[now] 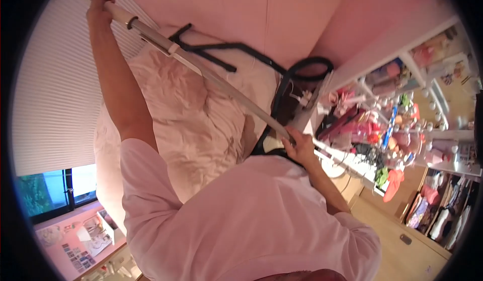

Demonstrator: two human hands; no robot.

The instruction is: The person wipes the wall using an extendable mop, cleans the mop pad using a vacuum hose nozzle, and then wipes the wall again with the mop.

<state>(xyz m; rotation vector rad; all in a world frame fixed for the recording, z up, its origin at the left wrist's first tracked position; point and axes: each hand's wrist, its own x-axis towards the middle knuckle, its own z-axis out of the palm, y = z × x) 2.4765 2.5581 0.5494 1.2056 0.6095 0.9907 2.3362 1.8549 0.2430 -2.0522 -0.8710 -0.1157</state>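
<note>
Long pale pole (221, 82), slanting above rumpled bedding (176, 125). Left hand (100, 10) partly curled on its far section, one finger extended; right hand (302, 149) closed around its near section. Left, pleated blind (55, 90); far, black hose (241, 46), seemingly against pink wall (226, 4); right, crowded shelves (392, 125).

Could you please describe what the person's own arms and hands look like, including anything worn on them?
The loose, plain shirt looks pale pink; its short sleeves end near the elbows, leaving both forearms bare. The left hand and right hand are gloveless, with no watch or bracelet visible.
</note>
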